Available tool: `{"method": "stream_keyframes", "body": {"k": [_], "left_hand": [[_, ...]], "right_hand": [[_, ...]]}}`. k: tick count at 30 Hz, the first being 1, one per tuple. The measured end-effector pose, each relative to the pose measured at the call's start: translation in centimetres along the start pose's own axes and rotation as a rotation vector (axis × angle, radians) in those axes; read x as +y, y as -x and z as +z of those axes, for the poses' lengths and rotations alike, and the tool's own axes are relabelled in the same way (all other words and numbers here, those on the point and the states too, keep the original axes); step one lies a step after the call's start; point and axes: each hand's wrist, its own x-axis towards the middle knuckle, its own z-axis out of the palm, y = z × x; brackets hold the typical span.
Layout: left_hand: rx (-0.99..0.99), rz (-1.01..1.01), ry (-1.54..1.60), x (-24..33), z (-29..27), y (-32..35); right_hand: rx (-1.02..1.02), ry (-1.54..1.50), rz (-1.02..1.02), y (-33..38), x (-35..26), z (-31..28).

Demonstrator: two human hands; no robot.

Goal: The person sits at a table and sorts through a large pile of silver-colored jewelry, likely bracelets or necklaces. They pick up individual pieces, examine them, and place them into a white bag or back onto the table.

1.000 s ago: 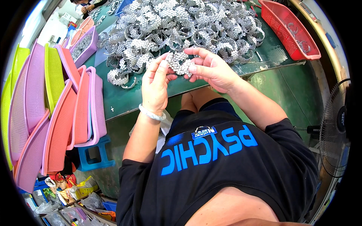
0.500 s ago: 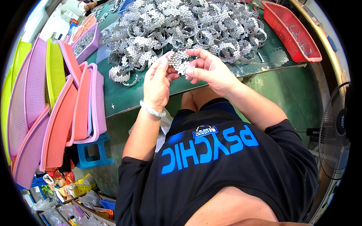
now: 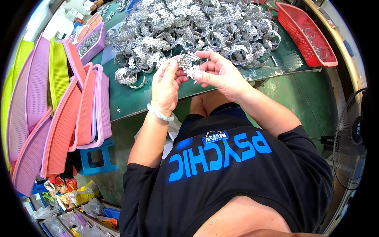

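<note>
Between my two hands, just over the front edge of the table, is a curved silver piece (image 3: 191, 65) with a scale-like, mesh-patterned surface. My left hand (image 3: 166, 81), with a pale bangle (image 3: 160, 113) on its wrist, pinches the piece's left side. On the other side, my right hand (image 3: 220, 75) grips it between thumb and fingers, the thumb near its lower right part. Beyond my hands lies a large heap of similar curved silver pieces (image 3: 177, 27). One of them (image 3: 127, 76) sits at the heap's near left corner.
Stacked plastic baskets (image 3: 59, 114) in several colours stand at the left, beside a blue stool (image 3: 98, 158). A red basket (image 3: 306, 35) with a few silver pieces rests at the table's right end. A black fan (image 3: 351, 134) stands at the right. The green table (image 3: 132, 100) spans the front.
Both hands keep hold of the silver piece in nearly the same place. The view has shifted only slightly.
</note>
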Motion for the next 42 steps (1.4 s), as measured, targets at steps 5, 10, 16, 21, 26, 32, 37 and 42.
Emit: {"method": "stream_keyframes", "body": {"k": [5,10,16,21,26,32,37,42], "left_hand": [[0.011,0.009,0.016,-0.11,0.02,-0.02],[0.016,0.012,0.022,-0.09,0.12,0.03],[0.013,0.015,0.026,-0.08,0.17,0.07],[0.009,0.011,0.022,-0.02,0.28,0.12],[0.005,0.014,0.036,-0.18,0.12,0.11],[0.008,0.020,0.035,-0.16,0.13,0.17],[0.002,0.027,0.035,-0.12,0.24,0.21],[-0.015,0.060,0.008,-0.07,0.39,0.34]], "right_hand": [[0.002,0.004,-0.024,-0.06,0.13,0.01],[0.005,0.008,-0.002,0.12,-0.09,0.12],[-0.003,-0.001,-0.015,0.12,-0.06,0.19],[0.004,-0.008,-0.026,0.18,0.07,0.22],[0.002,0.003,-0.040,0.23,0.16,0.25],[0.001,0.001,-0.056,0.26,0.24,0.34],[-0.009,0.019,-0.076,0.24,0.47,0.24],[-0.015,0.052,-0.117,0.25,0.69,0.24]]}}
